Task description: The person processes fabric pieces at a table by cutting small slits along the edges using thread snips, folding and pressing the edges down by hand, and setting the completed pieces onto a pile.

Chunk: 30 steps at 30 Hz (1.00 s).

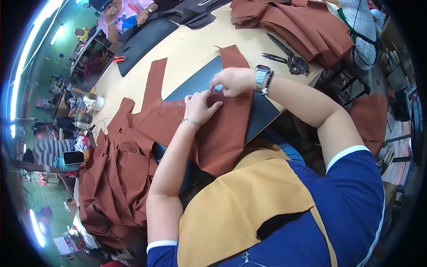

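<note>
A piece of reddish-brown fabric [171, 116] with long strips lies over a dark blue-grey board [195, 80] at the table edge before me. My left hand [201, 107] rests on this fabric, thumb spread to the right and fingertips close to the other hand. Just right of it, my right hand [232, 82] is closed in a pinch above the fabric's upper part. A small pale bluish spot shows by its fingertips, too small to name. A watch and a dark bracelet are on the right wrist.
Heaped brown fabric [118, 178] hangs at the left. A brown fabric stack [293, 29], large black scissors [291, 58] and small thread snips [274, 58] lie at upper right. Across the table [195, 42] sits a person in pink [129, 15], near red-handled snips [119, 58].
</note>
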{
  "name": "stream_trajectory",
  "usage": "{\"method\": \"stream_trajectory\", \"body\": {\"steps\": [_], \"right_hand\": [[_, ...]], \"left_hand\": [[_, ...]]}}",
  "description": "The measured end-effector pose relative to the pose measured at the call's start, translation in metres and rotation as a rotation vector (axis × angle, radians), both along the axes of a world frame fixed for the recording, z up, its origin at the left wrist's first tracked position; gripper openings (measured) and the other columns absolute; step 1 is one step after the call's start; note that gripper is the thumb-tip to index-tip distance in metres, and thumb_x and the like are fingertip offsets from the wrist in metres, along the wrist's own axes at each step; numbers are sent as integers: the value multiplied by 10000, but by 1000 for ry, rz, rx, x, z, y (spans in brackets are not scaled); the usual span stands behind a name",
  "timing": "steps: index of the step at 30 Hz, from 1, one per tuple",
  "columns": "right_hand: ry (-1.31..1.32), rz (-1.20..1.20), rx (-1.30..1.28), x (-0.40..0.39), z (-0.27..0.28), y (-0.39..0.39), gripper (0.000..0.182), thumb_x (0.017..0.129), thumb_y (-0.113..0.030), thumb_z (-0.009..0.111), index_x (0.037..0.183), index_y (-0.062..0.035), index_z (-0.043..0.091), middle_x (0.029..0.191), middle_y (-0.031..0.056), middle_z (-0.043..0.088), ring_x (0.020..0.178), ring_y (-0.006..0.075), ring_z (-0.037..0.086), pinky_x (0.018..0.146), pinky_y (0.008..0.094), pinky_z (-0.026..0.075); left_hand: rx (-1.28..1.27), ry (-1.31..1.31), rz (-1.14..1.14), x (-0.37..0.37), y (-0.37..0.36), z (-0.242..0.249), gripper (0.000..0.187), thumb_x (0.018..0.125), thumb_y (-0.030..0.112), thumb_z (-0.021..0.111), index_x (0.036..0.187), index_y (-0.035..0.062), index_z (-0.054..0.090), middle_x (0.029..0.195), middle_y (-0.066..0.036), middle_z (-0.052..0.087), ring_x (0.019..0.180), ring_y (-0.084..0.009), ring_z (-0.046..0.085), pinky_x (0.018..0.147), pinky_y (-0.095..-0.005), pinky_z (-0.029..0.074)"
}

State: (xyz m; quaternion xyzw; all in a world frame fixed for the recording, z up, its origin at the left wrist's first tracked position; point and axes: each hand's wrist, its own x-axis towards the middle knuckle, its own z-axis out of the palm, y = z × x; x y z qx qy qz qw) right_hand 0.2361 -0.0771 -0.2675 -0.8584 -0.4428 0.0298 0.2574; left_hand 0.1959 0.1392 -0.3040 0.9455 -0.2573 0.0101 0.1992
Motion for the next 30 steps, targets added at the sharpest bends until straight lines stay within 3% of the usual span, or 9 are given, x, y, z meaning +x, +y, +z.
{"method": "stream_trajectory", "body": {"steps": [2, 6, 9, 12, 18, 24, 30], "right_hand": [[153, -21, -127, 3, 1, 7, 333, 761, -64, 610, 1084, -57, 692, 1037, 153, 692, 992, 337, 638, 902, 401, 508], [209, -75, -250, 10, 7, 5, 269, 763, -89, 637, 1022, -65, 704, 977, 142, 688, 966, 298, 648, 871, 391, 509], [36, 3, -132, 15, -12, -6, 204, 771, -120, 648, 959, -76, 712, 920, 131, 677, 875, 309, 657, 815, 407, 521], [34, 2, 8, 9, -21, -13, 166, 770, -125, 651, 922, -72, 696, 884, 120, 642, 838, 303, 644, 780, 415, 514], [149, -76, -31, -3, -7, -6, 158, 759, -101, 676, 911, -55, 666, 908, 123, 633, 850, 260, 651, 750, 387, 517], [-49, 44, -7, 8, -20, -13, 137, 799, -109, 682, 929, -66, 678, 906, 106, 635, 855, 286, 635, 781, 385, 513], [-281, 50, 137, -2, -41, -21, 126, 832, -48, 636, 941, -81, 689, 918, 83, 632, 879, 277, 628, 805, 377, 510]], "left_hand": [[11, -1, 4, 0, 1, 2, 396, 804, 455, 734, 1048, 143, 713, 998, -45, 688, 964, -246, 622, 924, -395, 344], [8, -17, 8, 2, 12, -1, 234, 853, 353, 709, 1005, 176, 730, 954, -11, 673, 946, -216, 614, 925, -391, 336], [-67, -137, -43, 3, 21, -10, 137, 880, 292, 668, 967, 215, 741, 918, -9, 651, 931, -220, 609, 936, -433, 342], [-94, -186, -74, 0, 22, -12, 124, 896, 236, 644, 974, 213, 738, 918, 1, 645, 928, -208, 610, 949, -450, 345], [-112, -242, -98, -1, 17, -11, 142, 909, 193, 633, 996, 231, 738, 926, 4, 641, 943, -199, 608, 960, -431, 339], [-39, -264, -65, -1, 23, -17, 171, 906, 232, 627, 1028, 285, 735, 933, 22, 636, 938, -162, 617, 974, -484, 358], [-9, -355, -89, 2, 38, -21, 177, 892, 215, 644, 1014, 290, 748, 934, 54, 661, 919, -144, 630, 962, -458, 369]]}}
